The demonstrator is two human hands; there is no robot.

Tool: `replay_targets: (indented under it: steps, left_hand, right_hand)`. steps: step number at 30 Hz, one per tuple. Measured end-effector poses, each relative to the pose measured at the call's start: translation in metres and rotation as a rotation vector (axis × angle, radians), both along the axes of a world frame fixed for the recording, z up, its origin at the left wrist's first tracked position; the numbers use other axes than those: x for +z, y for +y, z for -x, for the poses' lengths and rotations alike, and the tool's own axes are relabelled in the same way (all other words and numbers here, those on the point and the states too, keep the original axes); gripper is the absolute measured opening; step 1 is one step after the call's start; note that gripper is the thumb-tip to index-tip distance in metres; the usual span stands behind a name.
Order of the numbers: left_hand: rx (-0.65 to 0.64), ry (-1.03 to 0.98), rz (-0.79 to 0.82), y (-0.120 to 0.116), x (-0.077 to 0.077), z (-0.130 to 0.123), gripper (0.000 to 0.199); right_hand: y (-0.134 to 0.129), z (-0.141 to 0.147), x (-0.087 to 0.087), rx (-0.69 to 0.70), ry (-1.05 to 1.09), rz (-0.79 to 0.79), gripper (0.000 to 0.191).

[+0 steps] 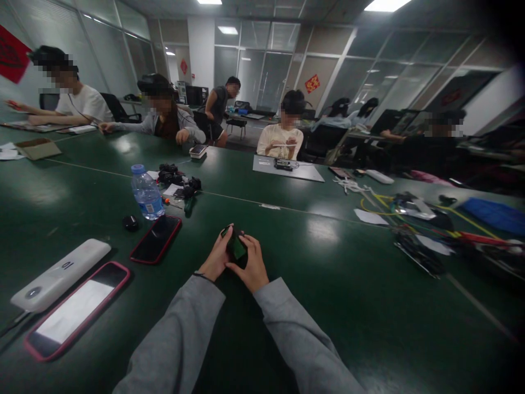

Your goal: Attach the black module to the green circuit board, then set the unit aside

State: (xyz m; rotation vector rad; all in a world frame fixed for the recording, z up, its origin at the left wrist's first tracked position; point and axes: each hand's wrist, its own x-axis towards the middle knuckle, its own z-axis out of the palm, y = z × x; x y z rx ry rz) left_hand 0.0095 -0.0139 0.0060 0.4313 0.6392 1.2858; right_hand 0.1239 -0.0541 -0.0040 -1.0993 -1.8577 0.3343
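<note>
Above the green table (299, 290), in the middle of the head view, I hold a small dark block with a green face (238, 249). My left hand (217, 256) is closed round its left side, thumb near the upper edge. The fingers of my right hand (253, 261) grip the right side, with the thumb reaching to the lower edge. The block's underside and part of its sides are hidden by my hands, and its exact kind is too dark to make out.
On the left are a dark phone with a red edge (156, 239), a pink-cased phone (77, 312), a white device (61, 273) and a water bottle (147, 194). Black small parts (176, 178) lie behind. Cables (418, 213) clutter the right. Several people sit across the table.
</note>
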Motion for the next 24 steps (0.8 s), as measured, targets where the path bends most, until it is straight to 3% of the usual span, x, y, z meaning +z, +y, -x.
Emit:
replay_targets:
  steps: [4,10,14,19,24]
  left_hand:
    - [0.024,0.077,0.024,-0.002,0.004,0.004,0.054]
    - [-0.002,0.074,-0.093,-0.004,0.007,0.008,0.056]
    - [-0.03,0.035,-0.118,-0.004,0.01,0.009,0.056]
    - [-0.092,0.038,-0.14,-0.007,0.011,0.01,0.055]
    - [-0.192,0.048,-0.031,-0.006,0.003,0.007,0.056]
  right_hand:
    - [-0.001,0.005,-0.001,0.033,0.284,0.144,0.061]
    - [0.007,0.001,-0.003,0.167,0.813,0.578,0.047]
    - [0.006,0.003,0.0,0.182,0.939,0.723,0.047]
    - [0.003,0.01,0.001,0.196,0.885,0.698,0.054]
    - [0.0,0.013,0.0,-0.003,0.73,0.415,0.049]
